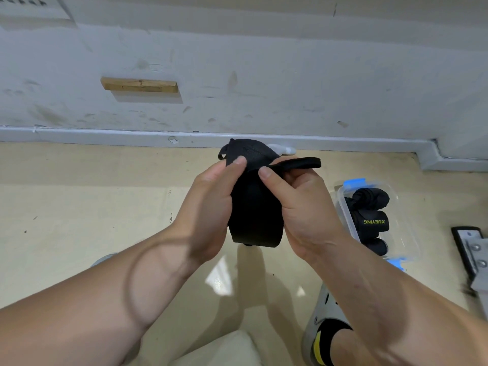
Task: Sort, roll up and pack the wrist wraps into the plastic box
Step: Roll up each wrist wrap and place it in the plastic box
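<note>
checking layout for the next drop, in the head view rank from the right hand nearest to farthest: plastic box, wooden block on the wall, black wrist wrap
1. black wrist wrap, held in the right hand
2. plastic box, on the floor just right of it
3. wooden block, up on the wall, far left

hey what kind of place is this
Probably a bare indoor floor, maybe a storeroom or workshop corner: a scuffed white wall, grey skirting, and a plastic box set on the beige floor.

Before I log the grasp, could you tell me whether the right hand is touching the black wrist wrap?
Touching. The head view shows the right hand pinching the black wrist wrap, thumb pressed on the fabric.
</note>
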